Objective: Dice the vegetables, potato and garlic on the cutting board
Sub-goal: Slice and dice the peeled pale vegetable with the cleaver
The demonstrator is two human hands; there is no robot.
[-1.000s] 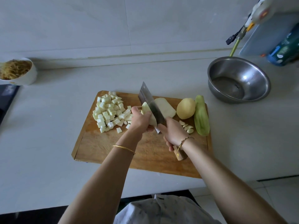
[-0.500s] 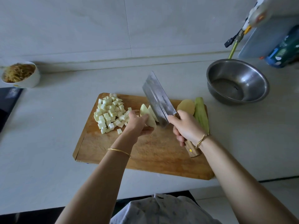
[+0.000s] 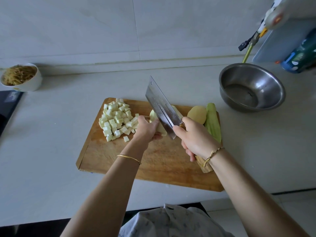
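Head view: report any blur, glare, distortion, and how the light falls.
Head view: dim, even, bluish light with soft shadows; wide-angle bending bows the backsplash edge; the white object at top right is blurred; glints on the steel bowl and cleaver; the cutting board is sharp.

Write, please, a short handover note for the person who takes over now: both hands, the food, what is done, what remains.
Left grip holds the pale vegetable piece on the cutting board. Right grip holds the cleaver by its handle, blade tilted above that piece.
Done: a pile of dice at the board's left.
Left: this piece, the whole potato, the green vegetable; garlic is not in view.
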